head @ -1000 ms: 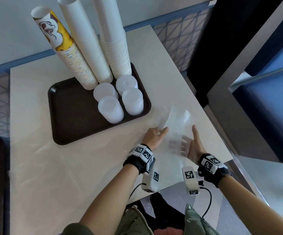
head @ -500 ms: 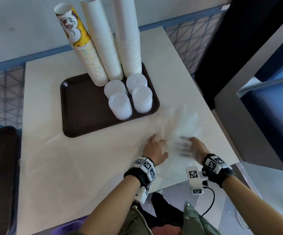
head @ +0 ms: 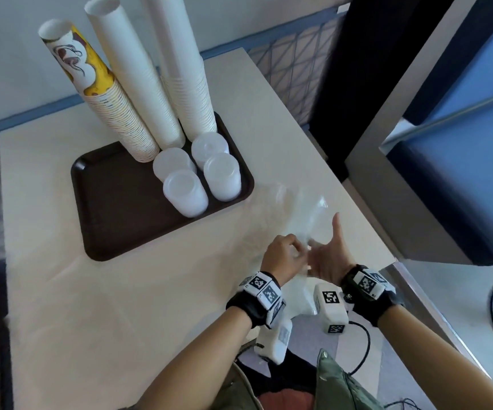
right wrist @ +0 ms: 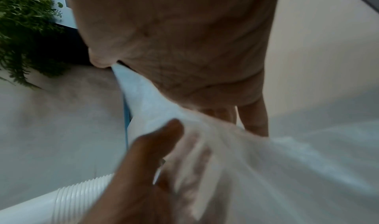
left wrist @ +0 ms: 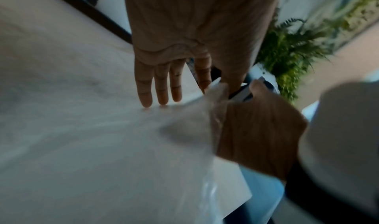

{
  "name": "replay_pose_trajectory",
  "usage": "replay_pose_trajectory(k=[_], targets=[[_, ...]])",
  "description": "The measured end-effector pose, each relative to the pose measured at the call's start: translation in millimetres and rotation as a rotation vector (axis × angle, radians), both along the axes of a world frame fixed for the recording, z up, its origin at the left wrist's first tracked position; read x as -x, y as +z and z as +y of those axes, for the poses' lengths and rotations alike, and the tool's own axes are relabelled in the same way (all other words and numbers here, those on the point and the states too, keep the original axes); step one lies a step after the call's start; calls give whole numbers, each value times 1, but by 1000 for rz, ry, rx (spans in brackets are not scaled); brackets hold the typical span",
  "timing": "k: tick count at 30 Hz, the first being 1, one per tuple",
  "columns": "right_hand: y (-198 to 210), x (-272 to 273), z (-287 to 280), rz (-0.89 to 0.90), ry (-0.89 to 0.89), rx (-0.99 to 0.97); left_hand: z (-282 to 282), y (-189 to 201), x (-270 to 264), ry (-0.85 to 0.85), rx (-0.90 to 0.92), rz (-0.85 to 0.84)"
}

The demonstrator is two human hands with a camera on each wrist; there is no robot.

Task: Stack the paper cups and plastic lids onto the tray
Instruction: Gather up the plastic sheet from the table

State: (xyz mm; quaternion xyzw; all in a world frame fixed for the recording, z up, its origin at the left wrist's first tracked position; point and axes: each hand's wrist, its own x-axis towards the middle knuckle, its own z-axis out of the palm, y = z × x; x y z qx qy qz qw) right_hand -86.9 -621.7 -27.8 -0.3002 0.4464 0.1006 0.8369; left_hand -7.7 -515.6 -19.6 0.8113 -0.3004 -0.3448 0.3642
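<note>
Cup stacks [head: 139,93] and lid stacks [head: 184,192] stand on the tray [head: 115,211] on your table [head: 91,306], while your left hand [head: 283,257] pinches the clear plastic bag [head: 301,220] beside your right hand [head: 326,258], whose grip I cannot tell.

No words, brand names or numbers can be read anywhere. The wrist bands [head: 261,287] and the small white boxes [head: 331,306] under the wrists have black-and-white square code patterns on them (blocks, not letters). The top cup [head: 73,59] of the left cup stack has a brown swirly drawing on white and yellow, and it has no writing that can be made out.
</note>
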Motion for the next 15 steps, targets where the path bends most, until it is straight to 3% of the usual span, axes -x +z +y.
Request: replay_pose_trajectory(k=[5,9,11,15], targets=[[1,9,-4,-20,-54,52,-3,26,-19,37,129,498],[-3,12,-8,35,-75,112,-3,54,-48,91,241,778],[-8,10,-11,78,-98,159,-1,56,-66,122,229,739],[-6,3,-10,155,-10,250,1,33,-95,201,-10,391]])
